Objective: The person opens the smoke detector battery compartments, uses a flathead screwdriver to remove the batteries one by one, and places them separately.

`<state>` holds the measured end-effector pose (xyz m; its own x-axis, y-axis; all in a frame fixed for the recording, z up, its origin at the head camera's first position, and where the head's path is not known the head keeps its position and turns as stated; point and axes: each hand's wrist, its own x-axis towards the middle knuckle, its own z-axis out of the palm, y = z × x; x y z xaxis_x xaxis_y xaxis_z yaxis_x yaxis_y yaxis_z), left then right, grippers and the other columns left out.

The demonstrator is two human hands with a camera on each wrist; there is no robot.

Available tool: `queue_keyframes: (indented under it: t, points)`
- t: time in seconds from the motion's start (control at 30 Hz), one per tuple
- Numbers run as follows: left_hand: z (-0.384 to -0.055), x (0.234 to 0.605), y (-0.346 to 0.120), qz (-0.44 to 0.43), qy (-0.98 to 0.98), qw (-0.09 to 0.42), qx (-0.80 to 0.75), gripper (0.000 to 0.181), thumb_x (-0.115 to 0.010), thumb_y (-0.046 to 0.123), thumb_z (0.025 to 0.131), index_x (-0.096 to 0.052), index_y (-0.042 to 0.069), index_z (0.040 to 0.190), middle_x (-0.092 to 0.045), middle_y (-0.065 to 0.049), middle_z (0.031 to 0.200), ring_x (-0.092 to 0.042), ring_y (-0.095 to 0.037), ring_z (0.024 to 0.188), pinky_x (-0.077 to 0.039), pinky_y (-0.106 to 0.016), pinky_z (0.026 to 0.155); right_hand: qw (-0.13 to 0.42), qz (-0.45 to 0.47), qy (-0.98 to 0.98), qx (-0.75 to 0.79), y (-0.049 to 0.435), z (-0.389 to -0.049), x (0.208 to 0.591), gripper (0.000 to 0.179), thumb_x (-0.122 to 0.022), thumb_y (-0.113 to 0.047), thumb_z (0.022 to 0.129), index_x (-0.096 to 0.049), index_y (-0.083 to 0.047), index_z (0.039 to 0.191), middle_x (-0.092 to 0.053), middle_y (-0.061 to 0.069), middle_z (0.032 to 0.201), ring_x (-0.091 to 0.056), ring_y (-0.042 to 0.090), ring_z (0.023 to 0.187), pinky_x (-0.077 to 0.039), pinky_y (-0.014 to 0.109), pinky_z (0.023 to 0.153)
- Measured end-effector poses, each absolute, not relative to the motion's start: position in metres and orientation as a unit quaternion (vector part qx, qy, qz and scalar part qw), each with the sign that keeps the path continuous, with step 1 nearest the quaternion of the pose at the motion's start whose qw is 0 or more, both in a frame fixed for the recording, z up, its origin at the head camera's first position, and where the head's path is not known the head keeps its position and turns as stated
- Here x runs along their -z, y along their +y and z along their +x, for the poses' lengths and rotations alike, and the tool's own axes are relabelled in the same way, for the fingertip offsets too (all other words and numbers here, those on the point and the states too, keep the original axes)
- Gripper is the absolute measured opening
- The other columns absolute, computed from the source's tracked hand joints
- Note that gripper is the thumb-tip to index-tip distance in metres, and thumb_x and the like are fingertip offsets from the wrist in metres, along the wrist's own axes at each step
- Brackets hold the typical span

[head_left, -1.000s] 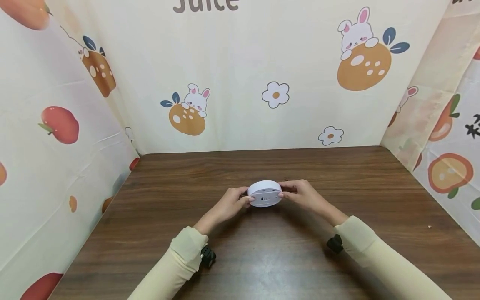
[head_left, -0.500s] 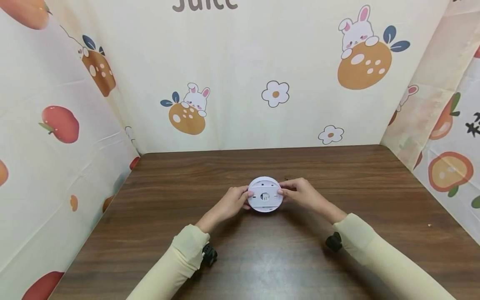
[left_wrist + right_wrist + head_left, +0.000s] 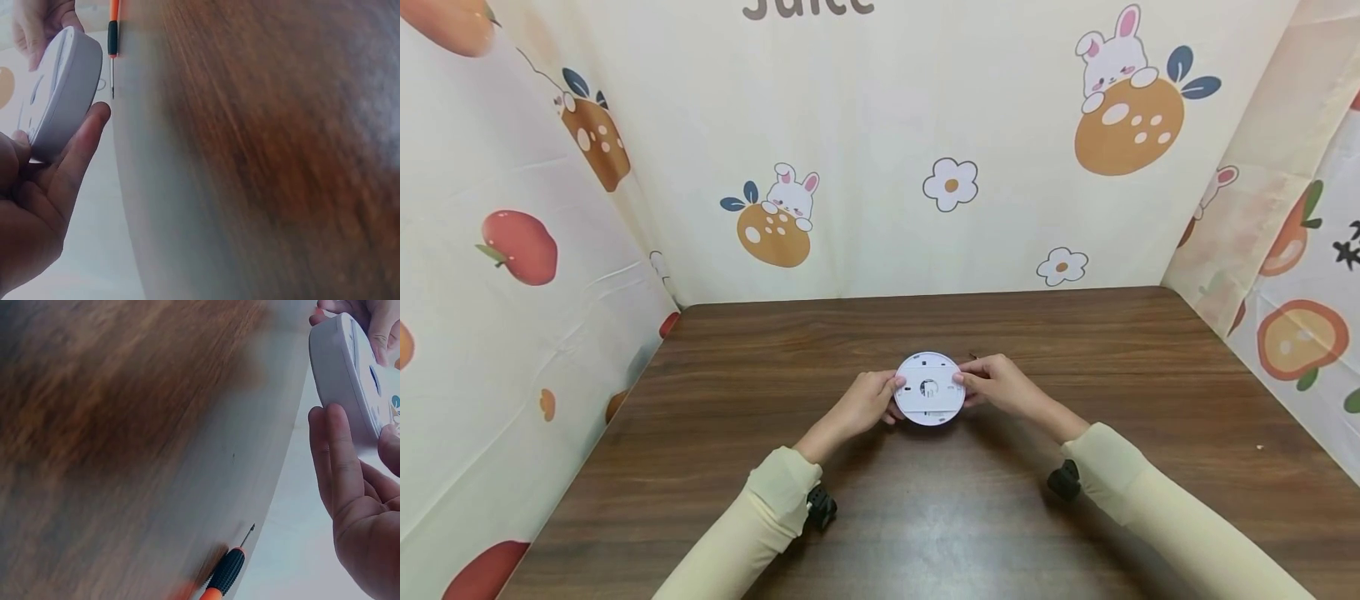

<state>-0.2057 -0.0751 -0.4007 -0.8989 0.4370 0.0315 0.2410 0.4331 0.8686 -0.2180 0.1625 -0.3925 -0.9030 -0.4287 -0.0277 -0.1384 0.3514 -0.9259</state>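
Observation:
Between both hands, a round white device (image 3: 929,403), which looks like a smoke detector, is held above the table. Its flat back plate, with slots and a central round opening, faces the head camera. My left hand (image 3: 863,402) pinches the left rim, thumb on the back plate and fingers behind. On the right rim, my right hand (image 3: 1006,388) grips in the same way. The left wrist view shows the device's smooth side wall (image 3: 78,94) above my left fingers. An orange and black screwdriver (image 3: 226,570) lies on the table, its shaft pointing away from the handle.
The brown wood-grain table (image 3: 760,350) spreads around both arms. Printed curtains (image 3: 865,125) stand at its back and sides. A tiny pale scrap (image 3: 1259,447) lies on the right. Black wrist cameras (image 3: 822,507) sit under the sleeves.
The device has tilted up toward the head camera, so its back plate now shows as a nearly full circle instead of a flattened oval. Both hands keep their grip, almost in place.

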Motion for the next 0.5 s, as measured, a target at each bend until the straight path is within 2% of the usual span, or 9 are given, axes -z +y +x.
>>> queue_keyframes:
  t: [0.2,0.5]
  points:
    - [-0.2051,0.4029,-0.0749,0.187,0.845,0.107,-0.489,0.032,-0.037,0.013,0.104,-0.061,-0.007,0.096,-0.063,-0.015,0.061,-0.062,-0.022,0.051,-0.057,-0.034,0.048,0.146,-0.162,0.805,0.551,0.1613,-0.2196,0.3951,0.029,-0.054,-0.004,0.097,-0.057,0.021,0.113,-0.067,0.017,0.084,-0.067,0.021,0.072,-0.059,0.041,0.067]
    - [-0.2063,0.4051,-0.0726,0.137,0.832,0.164,-0.512,0.038,-0.034,0.016,0.105,-0.059,-0.007,0.086,-0.061,-0.016,0.056,-0.06,-0.018,0.046,-0.057,-0.035,0.047,0.186,-0.125,0.8,0.557,0.1618,-0.221,0.3976,0.034,-0.052,-0.009,0.099,-0.056,0.021,0.113,-0.064,0.01,0.074,-0.065,0.017,0.063,-0.059,0.039,0.066]
